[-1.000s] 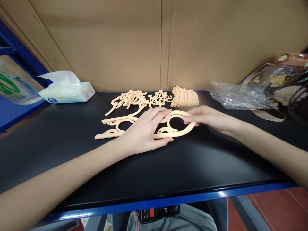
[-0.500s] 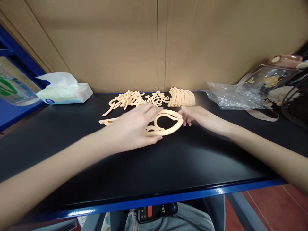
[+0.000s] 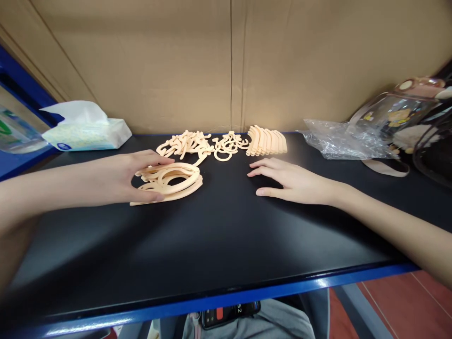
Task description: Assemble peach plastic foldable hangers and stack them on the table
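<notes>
My left hand grips a folded peach plastic hanger between thumb and fingers. The hanger lies on or just over another like it at the left of the black table; whether the two touch, I cannot tell. Palm down over the table, my right hand holds nothing, its fingers spread apart. Behind the hands lie a heap of peach plastic pieces, a smaller group of hook-shaped pieces and a neat row of curved arm pieces.
A tissue pack stands at the back left. On the right lie a clear plastic bag and a transparent bottle with a strap. A cardboard wall rises behind. Below the table's blue front edge, a phone rests on the lap.
My left hand has carried the folded hanger leftward, onto or over the other one. My right hand has let go of the hanger, its fingers now spread nearer the table's middle.
</notes>
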`<action>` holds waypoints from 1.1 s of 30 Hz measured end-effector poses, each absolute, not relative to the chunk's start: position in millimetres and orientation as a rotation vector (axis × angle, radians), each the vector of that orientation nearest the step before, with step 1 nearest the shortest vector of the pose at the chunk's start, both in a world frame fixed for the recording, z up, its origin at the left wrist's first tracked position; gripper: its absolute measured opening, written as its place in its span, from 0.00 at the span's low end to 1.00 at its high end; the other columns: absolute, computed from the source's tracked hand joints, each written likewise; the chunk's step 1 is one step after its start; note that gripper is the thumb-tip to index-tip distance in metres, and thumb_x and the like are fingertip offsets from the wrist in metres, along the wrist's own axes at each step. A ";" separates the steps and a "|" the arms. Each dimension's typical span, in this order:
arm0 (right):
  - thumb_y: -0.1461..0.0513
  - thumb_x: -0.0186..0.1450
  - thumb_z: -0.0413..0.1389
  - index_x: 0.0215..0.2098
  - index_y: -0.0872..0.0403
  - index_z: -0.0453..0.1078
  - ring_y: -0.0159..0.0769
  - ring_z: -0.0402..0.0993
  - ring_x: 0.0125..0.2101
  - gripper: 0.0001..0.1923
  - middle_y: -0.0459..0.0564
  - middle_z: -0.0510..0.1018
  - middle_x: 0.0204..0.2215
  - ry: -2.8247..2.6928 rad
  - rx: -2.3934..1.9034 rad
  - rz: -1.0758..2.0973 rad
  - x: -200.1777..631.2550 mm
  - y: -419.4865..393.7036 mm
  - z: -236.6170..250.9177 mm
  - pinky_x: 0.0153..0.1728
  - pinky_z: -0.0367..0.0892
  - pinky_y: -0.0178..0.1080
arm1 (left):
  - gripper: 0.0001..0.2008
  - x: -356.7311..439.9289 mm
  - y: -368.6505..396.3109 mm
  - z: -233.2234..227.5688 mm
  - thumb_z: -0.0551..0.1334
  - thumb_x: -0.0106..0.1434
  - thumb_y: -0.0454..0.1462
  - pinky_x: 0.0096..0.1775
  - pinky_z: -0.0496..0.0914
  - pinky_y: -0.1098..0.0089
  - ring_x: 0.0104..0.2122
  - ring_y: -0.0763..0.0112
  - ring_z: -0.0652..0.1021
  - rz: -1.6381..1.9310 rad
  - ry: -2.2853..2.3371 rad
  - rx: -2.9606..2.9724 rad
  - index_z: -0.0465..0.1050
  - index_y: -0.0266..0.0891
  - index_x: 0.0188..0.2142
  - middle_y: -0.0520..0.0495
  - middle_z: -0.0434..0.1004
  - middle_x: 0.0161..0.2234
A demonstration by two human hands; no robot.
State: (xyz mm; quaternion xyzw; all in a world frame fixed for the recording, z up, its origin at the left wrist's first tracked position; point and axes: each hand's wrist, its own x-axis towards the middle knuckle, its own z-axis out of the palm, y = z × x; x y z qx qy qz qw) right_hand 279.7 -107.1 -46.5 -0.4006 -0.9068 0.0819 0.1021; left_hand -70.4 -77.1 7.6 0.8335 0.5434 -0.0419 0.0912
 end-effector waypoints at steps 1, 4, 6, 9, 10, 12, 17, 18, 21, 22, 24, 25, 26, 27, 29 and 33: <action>0.46 0.67 0.46 0.56 0.54 0.66 0.42 0.59 0.59 0.28 0.55 0.65 0.59 -2.680 -1.181 0.235 279.8 -106.8 -46.3 0.60 0.55 0.47 | 0.38 -70.6 -77.0 6.5 0.58 0.49 0.57 0.47 0.64 0.68 0.47 0.59 0.71 -0.120 1.597 2.477 0.64 0.42 0.57 0.47 0.69 0.52; 0.46 0.67 0.46 0.56 0.54 0.66 0.42 0.59 0.59 0.28 0.55 0.65 0.59 -2.690 -1.179 0.219 279.9 -106.3 -46.0 0.60 0.56 0.47 | 0.38 -73.0 -75.8 2.2 0.58 0.50 0.55 0.50 0.62 0.69 0.50 0.60 0.70 -0.115 1.531 2.487 0.61 0.44 0.59 0.49 0.67 0.55; 0.46 0.67 0.46 0.56 0.54 0.65 0.42 0.59 0.59 0.28 0.55 0.65 0.59 -2.696 -1.182 0.216 279.7 -106.3 -45.7 0.60 0.56 0.47 | 0.39 -75.5 -74.2 -0.9 0.59 0.50 0.55 0.51 0.62 0.69 0.52 0.60 0.69 -0.117 1.524 2.486 0.60 0.45 0.60 0.50 0.65 0.57; 0.45 0.67 0.46 0.56 0.54 0.65 0.42 0.58 0.59 0.28 0.55 0.65 0.59 -2.700 -1.187 0.220 279.6 -106.3 -45.3 0.60 0.55 0.47 | 0.39 -78.5 -71.3 -4.9 0.59 0.50 0.56 0.52 0.63 0.69 0.52 0.60 0.70 -0.137 1.521 2.484 0.59 0.45 0.60 0.49 0.65 0.56; 0.45 0.67 0.46 0.56 0.54 0.65 0.42 0.58 0.59 0.28 0.55 0.64 0.59 -2.701 -1.187 0.222 279.6 -106.4 -45.2 0.60 0.55 0.47 | 0.39 -79.2 -70.3 -5.9 0.59 0.50 0.56 0.52 0.63 0.69 0.52 0.60 0.70 -0.140 1.518 2.485 0.59 0.46 0.60 0.50 0.65 0.56; 0.45 0.67 0.46 0.56 0.54 0.65 0.42 0.58 0.59 0.28 0.55 0.64 0.59 -2.702 -1.188 0.223 279.7 -106.5 -45.3 0.60 0.55 0.47 | 0.39 -80.2 -68.3 -7.6 0.59 0.51 0.56 0.51 0.64 0.69 0.52 0.61 0.70 -0.149 1.510 2.491 0.59 0.47 0.60 0.50 0.65 0.56; 0.46 0.67 0.46 0.56 0.55 0.65 0.42 0.58 0.59 0.28 0.55 0.65 0.59 -2.705 -1.179 0.221 279.2 -106.9 -45.8 0.60 0.55 0.47 | 0.39 -78.2 -68.0 -8.0 0.59 0.50 0.56 0.51 0.64 0.70 0.51 0.60 0.71 -0.138 1.487 2.520 0.61 0.44 0.60 0.49 0.65 0.56; 0.46 0.67 0.46 0.57 0.54 0.65 0.42 0.59 0.59 0.28 0.55 0.65 0.59 -2.704 -1.178 0.223 279.1 -107.0 -45.7 0.60 0.55 0.47 | 0.39 -76.6 -69.4 -7.2 0.59 0.51 0.55 0.51 0.64 0.69 0.51 0.60 0.71 -0.128 1.479 2.522 0.61 0.43 0.60 0.48 0.66 0.56; 0.46 0.67 0.46 0.57 0.54 0.65 0.43 0.59 0.59 0.28 0.56 0.65 0.59 -2.700 -1.180 0.225 279.3 -107.5 -44.5 0.60 0.55 0.48 | 0.35 -71.3 -75.7 -3.1 0.59 0.54 0.51 0.51 0.63 0.68 0.51 0.60 0.71 -0.075 1.465 2.522 0.62 0.41 0.59 0.47 0.67 0.55; 0.46 0.67 0.46 0.57 0.54 0.65 0.44 0.59 0.59 0.28 0.56 0.65 0.58 -2.701 -1.178 0.227 279.5 -107.7 -44.2 0.60 0.55 0.49 | 0.34 -70.0 -77.6 -1.6 0.59 0.55 0.50 0.51 0.63 0.68 0.51 0.60 0.71 -0.063 1.465 2.513 0.62 0.41 0.59 0.47 0.67 0.55; 0.46 0.67 0.45 0.57 0.54 0.65 0.44 0.59 0.59 0.28 0.56 0.65 0.59 -2.700 -1.176 0.230 279.6 -107.9 -43.7 0.59 0.56 0.49 | 0.33 -68.7 -79.9 0.9 0.59 0.55 0.50 0.51 0.63 0.68 0.51 0.60 0.71 -0.063 1.471 2.490 0.63 0.41 0.58 0.47 0.68 0.55; 0.46 0.67 0.45 0.57 0.53 0.65 0.44 0.59 0.59 0.28 0.56 0.65 0.59 -2.700 -1.177 0.232 279.5 -108.0 -43.6 0.59 0.56 0.50 | 0.33 -68.6 -80.3 1.6 0.60 0.54 0.50 0.50 0.63 0.69 0.51 0.60 0.71 -0.074 1.477 2.479 0.63 0.41 0.58 0.47 0.68 0.55; 0.46 0.67 0.46 0.57 0.53 0.65 0.45 0.59 0.59 0.28 0.55 0.65 0.59 -2.699 -1.180 0.234 279.3 -108.0 -43.6 0.59 0.56 0.50 | 0.34 -68.8 -80.2 2.0 0.60 0.54 0.50 0.50 0.63 0.69 0.51 0.60 0.71 -0.084 1.484 2.472 0.63 0.41 0.58 0.47 0.68 0.55; 0.46 0.67 0.46 0.57 0.53 0.65 0.45 0.59 0.59 0.28 0.55 0.65 0.59 -2.698 -1.184 0.237 279.2 -107.9 -43.7 0.59 0.56 0.50 | 0.34 -69.0 -80.0 2.2 0.60 0.54 0.50 0.50 0.63 0.70 0.50 0.60 0.71 -0.093 1.487 2.470 0.63 0.41 0.58 0.47 0.68 0.55; 0.46 0.67 0.46 0.57 0.54 0.65 0.45 0.59 0.59 0.28 0.56 0.65 0.59 -2.698 -1.189 0.241 278.8 -107.7 -43.8 0.59 0.56 0.49 | 0.33 -69.1 -79.4 2.0 0.60 0.54 0.50 0.49 0.63 0.70 0.50 0.60 0.71 -0.090 1.483 2.476 0.63 0.40 0.58 0.46 0.68 0.55; 0.46 0.67 0.45 0.57 0.55 0.65 0.44 0.59 0.59 0.29 0.56 0.65 0.59 -2.701 -1.192 0.240 279.0 -107.7 -43.7 0.60 0.55 0.49 | 0.33 -67.0 -80.2 1.8 0.59 0.55 0.50 0.49 0.64 0.69 0.50 0.60 0.72 -0.077 1.484 2.477 0.63 0.41 0.58 0.47 0.69 0.55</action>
